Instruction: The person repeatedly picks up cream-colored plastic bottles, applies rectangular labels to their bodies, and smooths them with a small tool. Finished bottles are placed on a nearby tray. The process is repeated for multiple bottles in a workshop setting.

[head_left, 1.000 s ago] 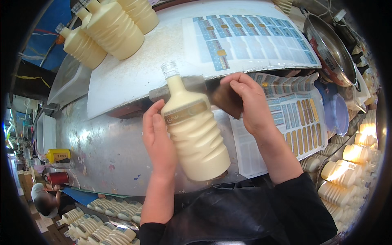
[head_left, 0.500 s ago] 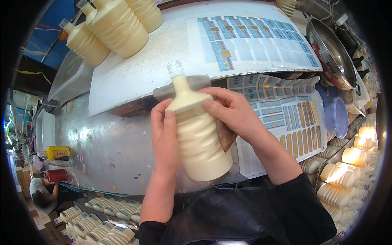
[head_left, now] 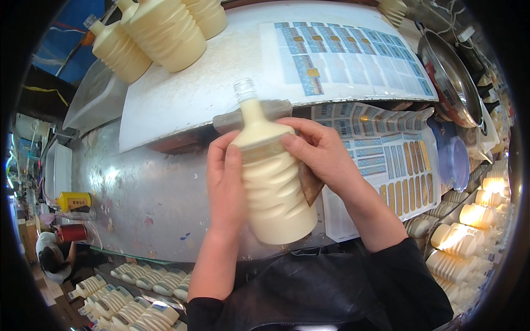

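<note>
A cream-coloured bottle with a clear threaded neck and wavy ribbed sides tilts in front of me, neck pointing away. My left hand closes on its left shoulder, thumb along the side. At the right shoulder, my right hand grips with thumb and fingers. Between the two thumbs a pale translucent strip lies across the bottle's front. Under my right palm sits a brown, flat, pointed piece like a scraper, partly hidden. Behind the bottle's neck is a grey cloth-like pad.
Sheets of blue and gold labels lie right, with another sheet on the white board. Several cream bottles stand at back left. A metal pan and purple tub are right. A person sits far left.
The view has shifted slightly, moving the surroundings a little in the picture. Both hands keep the same grip on the bottle. The person at far left has shifted posture.
</note>
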Demonstrator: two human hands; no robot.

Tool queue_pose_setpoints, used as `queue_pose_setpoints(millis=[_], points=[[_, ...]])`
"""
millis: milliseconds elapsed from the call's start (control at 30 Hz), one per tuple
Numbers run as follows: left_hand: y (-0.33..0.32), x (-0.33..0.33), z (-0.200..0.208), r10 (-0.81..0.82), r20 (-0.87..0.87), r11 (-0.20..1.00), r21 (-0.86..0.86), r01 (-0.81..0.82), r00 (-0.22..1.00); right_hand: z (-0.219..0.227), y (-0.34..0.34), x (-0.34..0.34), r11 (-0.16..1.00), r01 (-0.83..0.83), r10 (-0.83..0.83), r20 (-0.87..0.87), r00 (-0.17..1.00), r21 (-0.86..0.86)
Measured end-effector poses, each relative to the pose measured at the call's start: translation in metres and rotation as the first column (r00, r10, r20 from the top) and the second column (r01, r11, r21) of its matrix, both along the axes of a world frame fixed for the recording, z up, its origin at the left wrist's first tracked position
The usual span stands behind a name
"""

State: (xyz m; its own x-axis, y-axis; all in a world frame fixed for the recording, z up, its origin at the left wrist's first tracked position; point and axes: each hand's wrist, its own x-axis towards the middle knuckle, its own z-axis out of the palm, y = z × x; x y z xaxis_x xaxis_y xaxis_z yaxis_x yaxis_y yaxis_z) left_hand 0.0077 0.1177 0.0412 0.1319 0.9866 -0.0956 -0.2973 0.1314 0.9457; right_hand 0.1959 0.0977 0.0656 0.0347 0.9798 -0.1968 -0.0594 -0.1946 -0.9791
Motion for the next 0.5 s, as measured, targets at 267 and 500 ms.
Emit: queue_pose_setpoints(millis=[267,500], points=[[0.0028,-0.0034,-0.004,0.054,0.079,0.996,-0.08,-0.048,0.995,0.0017,-0.0001,-0.001,1.0,0.017,-0.018,-0.022,1.0,-0.016],[-0.0022,0.0006,-0.004,0.026,0.094,0.998,-0.062,-0.02,0.995,0.0027,-0.0007,-0.0016,1.0,0.015,-0.015,-0.044,0.999,-0.002]])
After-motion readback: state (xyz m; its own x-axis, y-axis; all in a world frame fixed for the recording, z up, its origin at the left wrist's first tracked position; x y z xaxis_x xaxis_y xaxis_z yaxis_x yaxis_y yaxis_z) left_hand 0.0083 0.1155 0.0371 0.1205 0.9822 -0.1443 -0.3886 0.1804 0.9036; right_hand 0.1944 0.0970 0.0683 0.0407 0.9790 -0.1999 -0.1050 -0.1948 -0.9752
